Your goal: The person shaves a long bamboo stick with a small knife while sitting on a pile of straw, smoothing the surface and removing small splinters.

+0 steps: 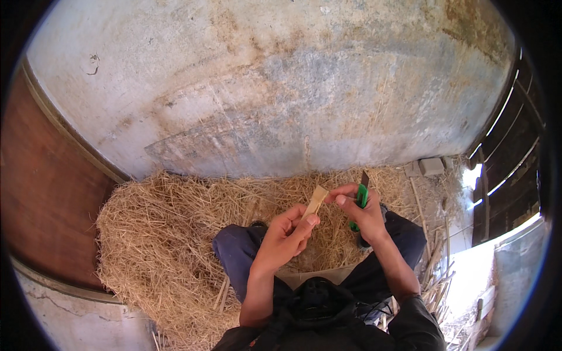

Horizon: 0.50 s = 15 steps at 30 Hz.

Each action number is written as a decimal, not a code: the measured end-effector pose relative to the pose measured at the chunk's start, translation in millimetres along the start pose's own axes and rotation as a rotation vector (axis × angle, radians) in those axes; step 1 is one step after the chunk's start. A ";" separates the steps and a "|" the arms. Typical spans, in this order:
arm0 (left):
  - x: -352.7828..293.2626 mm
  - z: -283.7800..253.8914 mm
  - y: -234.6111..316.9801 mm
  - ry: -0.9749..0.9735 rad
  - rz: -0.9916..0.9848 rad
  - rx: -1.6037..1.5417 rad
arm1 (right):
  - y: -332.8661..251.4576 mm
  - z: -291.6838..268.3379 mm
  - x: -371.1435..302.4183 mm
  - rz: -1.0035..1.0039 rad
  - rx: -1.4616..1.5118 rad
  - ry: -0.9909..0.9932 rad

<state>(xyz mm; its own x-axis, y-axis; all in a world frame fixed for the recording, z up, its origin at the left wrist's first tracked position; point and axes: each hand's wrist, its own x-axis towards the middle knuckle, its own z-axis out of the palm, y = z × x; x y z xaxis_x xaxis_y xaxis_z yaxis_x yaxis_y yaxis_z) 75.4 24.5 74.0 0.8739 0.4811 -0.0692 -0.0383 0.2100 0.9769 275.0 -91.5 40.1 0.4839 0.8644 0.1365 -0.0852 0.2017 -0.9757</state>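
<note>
My left hand (285, 238) is closed on a short, flat, pale piece (317, 200) that looks like wood or bamboo, pinched between thumb and fingers with its wider end tilted up and away. In my right hand (362, 215) a green utility knife (361, 198) is tucked among the fingers, its dark blade pointing upward and away from the pale piece. The thumb and forefinger of that hand come together beside the upper end of the piece. Whether they touch it, I cannot tell. Both hands are held above my lap.
Loose straw (158, 245) covers the ground around my bent legs (237, 251). A stained plaster wall (281, 105) rises ahead. At left is a brown wooden panel (50, 193); at right, a brick (431, 167), thin sticks (430, 286) and dark slatted boards (509, 152).
</note>
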 end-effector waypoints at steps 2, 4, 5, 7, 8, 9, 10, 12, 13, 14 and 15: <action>2.2 -1.1 -5.0 -0.076 -0.015 -0.037 | 8.0 3.3 -5.0 -0.040 0.101 -0.049; 3.8 -4.8 -11.5 -0.152 -0.016 -0.067 | 9.9 8.8 -8.5 -0.072 0.111 -0.077; 3.5 -5.1 -13.0 -0.162 -0.032 -0.075 | 6.5 12.3 -10.6 -0.084 0.070 -0.081; 3.8 -3.8 -14.9 -0.189 -0.063 -0.094 | 5.9 13.7 -11.9 -0.100 0.030 -0.089; 3.8 -3.3 -14.1 -0.197 -0.064 -0.114 | 7.6 13.0 -11.8 -0.104 0.030 -0.094; 3.4 -2.4 -12.4 -0.206 -0.066 -0.133 | 8.3 12.3 -12.1 -0.108 0.031 -0.098; 2.2 -1.8 -10.1 -0.209 -0.067 -0.152 | 7.3 12.7 -12.4 -0.101 0.054 -0.104; -2.5 7.7 -4.9 -0.113 -0.005 0.059 | 3.5 13.5 -13.5 -0.086 0.100 -0.115; -2.9 13.0 -3.9 -0.068 0.027 0.161 | 5.2 12.0 -13.8 -0.091 0.076 -0.095; -1.6 15.7 -4.7 -0.021 0.146 0.332 | 8.8 10.1 -13.8 -0.095 0.051 -0.075; -0.2 18.1 -5.5 0.027 0.267 0.502 | 10.4 8.9 -14.0 -0.100 0.027 -0.055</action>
<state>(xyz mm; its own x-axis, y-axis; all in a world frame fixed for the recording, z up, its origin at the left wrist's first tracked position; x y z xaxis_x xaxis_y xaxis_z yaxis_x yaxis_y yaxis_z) 84.2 7.9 72.3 0.8526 0.4850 0.1943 -0.0153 -0.3485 0.9372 259.6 -97.5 29.6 0.4426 0.8632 0.2430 -0.0630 0.3003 -0.9518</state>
